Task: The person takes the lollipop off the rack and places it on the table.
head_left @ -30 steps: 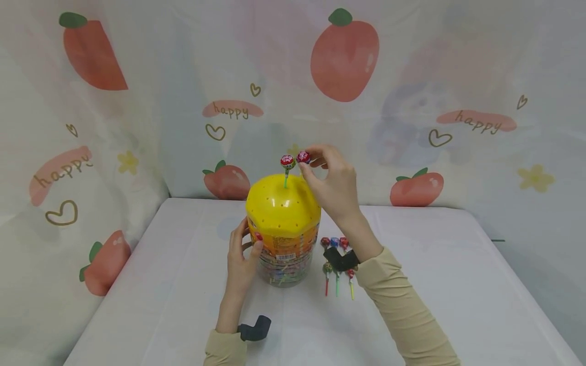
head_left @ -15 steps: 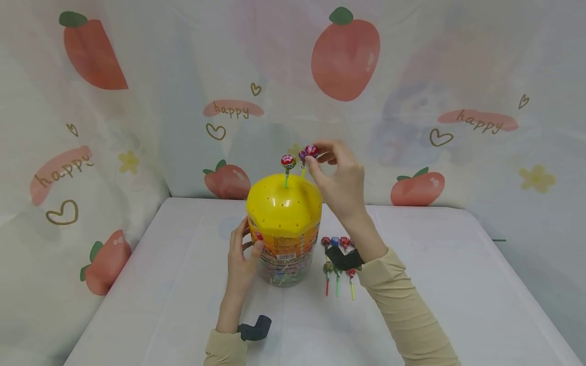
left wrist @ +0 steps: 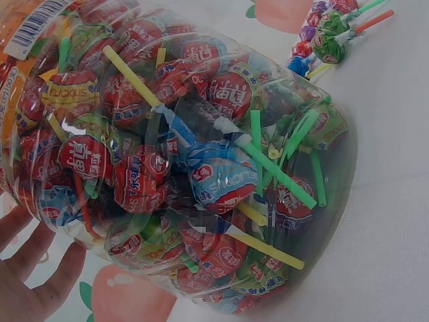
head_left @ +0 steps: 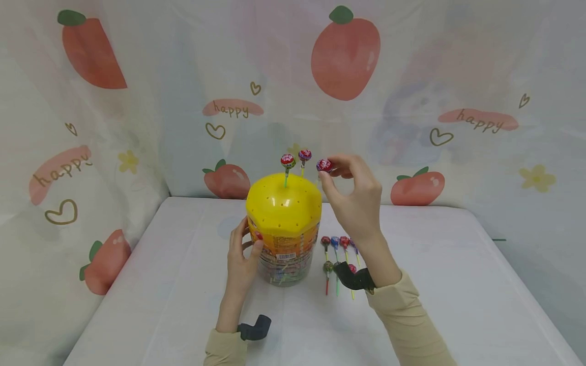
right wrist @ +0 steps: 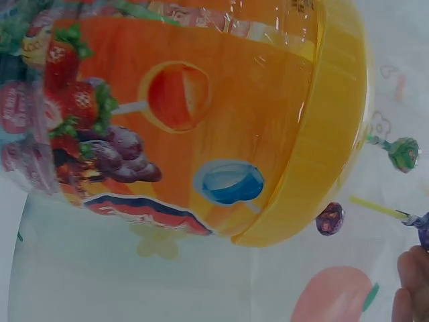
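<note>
My left hand (head_left: 242, 259) holds the side of a clear plastic jar (head_left: 286, 269) with a yellow domed lid (head_left: 279, 206). Through its wall, the left wrist view shows many wrapped lollipops. Two lollipops stand upright in holes of the lid: one with a green wrapper and red top (head_left: 287, 161), and a purple and red one (head_left: 304, 155) on a yellow stick. To the right of them, my right hand (head_left: 354, 198) pinches another lollipop (head_left: 324, 165) by its head, above and clear of the lid. In the right wrist view its yellow stick (right wrist: 375, 207) points toward the lid.
Loose lollipops (head_left: 335, 242) lie in two rows on the white table (head_left: 183, 284), right of the jar and partly hidden by the right wrist's black camera mount (head_left: 354, 277). A printed fruit-pattern cloth (head_left: 293, 61) hangs behind and at the left.
My right hand has moved right and slightly down with its lollipop, away from the lid. The purple and red lollipop behind it now shows fully. My left hand has stayed on the jar.
</note>
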The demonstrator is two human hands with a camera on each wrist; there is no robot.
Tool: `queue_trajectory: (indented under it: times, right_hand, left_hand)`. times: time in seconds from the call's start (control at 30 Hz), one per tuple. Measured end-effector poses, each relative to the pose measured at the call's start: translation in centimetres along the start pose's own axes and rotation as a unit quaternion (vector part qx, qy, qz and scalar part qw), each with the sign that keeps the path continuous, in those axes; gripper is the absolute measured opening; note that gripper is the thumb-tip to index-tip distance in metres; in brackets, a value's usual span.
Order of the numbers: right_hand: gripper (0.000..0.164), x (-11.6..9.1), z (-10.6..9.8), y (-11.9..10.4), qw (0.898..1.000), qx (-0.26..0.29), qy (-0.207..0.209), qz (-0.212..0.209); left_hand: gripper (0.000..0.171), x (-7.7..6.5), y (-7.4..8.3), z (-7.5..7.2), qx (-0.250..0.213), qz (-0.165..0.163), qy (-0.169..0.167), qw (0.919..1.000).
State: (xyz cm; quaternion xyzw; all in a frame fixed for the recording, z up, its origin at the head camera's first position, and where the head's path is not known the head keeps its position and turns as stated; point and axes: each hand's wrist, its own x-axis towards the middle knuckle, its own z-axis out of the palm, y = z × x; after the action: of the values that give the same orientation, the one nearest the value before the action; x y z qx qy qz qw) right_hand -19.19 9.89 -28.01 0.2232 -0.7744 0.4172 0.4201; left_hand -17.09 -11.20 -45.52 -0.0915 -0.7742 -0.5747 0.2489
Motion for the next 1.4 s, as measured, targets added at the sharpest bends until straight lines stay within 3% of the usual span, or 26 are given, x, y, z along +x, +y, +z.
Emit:
queue_trajectory:
  times: [0.57,0.73,1.1,1.4]
  right_hand:
    - [0.028,-5.5,-2.5,1.8,0.997,0.004,0.040,0.059]
    - [0.029,-7.5,-2.8,2.9,0.995,0.005,0.038,0.092]
    - [0.030,-11.5,-3.1,4.6,0.987,0.003,0.019,0.158]
    - [0.028,-11.8,-3.5,2.9,0.985,0.002,0.026,0.173]
  left_hand:
    - [0.060,0.0,0.2,0.1,0.007,0.004,0.012,0.9999]
    - [0.060,0.0,0.5,0.0,-0.006,-0.023,-0.001,0.9997]
    - [0.060,-0.1,0.3,0.1,-0.003,-0.016,-0.001,0.9999]
    - [0.061,0.1,0.5,0.0,-0.010,-0.025,0.000,0.9996]
